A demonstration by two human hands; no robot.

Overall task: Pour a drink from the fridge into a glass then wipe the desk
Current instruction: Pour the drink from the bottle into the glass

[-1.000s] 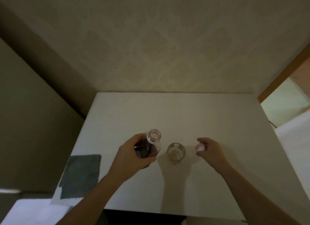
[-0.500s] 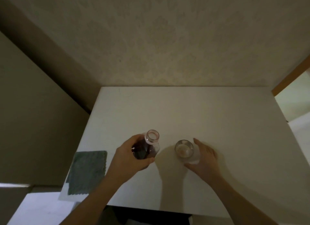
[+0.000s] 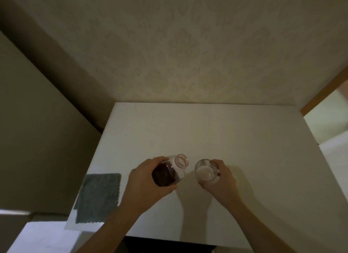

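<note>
a head-worn view looks down on a white desk (image 3: 216, 132) set against a patterned wall. in the lower centre of the frame, the left hand (image 3: 148, 179) is wrapped firmly around the body of an uncapped bottle (image 3: 169, 170) of dark red drink, which tilts so that its open mouth points toward the right of the frame. just right of it, the right hand (image 3: 221, 177) is closed around a clear glass (image 3: 206, 171), fingers curled about its far side; the glass looks empty and leans a little toward the bottle. bottle mouth and glass rim sit near each other but do not touch. a grey cloth (image 3: 98, 197) lies flat at the lower left, overhanging the desk's near left edge, well apart from both hands.

what could go wrong, as a judgement: the drink level sits close to the bottle's shoulder, so a quick tip could send liquid past the narrow glass rim onto the desk. whether the glass rests on the desk or is lifted cannot be told; if lifted, a shaky aim would widen the miss.

compared with half a second ago, the bottle leans further over, the glass has tilted toward it, and the right hand has taken a fuller hold on the glass.
</note>
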